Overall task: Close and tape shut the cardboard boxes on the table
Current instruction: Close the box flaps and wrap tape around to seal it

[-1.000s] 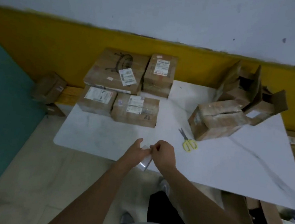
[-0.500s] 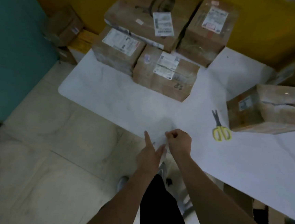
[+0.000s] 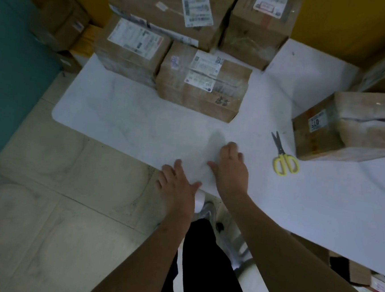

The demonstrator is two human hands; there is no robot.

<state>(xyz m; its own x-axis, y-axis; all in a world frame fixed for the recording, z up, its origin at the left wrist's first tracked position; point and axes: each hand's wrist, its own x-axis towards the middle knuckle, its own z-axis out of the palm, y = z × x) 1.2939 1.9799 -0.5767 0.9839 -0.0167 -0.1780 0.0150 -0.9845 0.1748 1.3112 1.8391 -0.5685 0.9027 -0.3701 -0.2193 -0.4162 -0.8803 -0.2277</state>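
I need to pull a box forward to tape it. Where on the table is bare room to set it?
Bare table lies between the labelled boxes and the near edge, left of the left hand. More lies on the near side of the scissors and the right-hand box. The far side is crowded with boxes.

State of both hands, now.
Left hand: open, fingers spread at the table edge.
Right hand: fingers bent on the table; cannot be told.

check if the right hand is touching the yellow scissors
Apart. The head view shows a strip of bare white table between the right hand and the yellow scissors.
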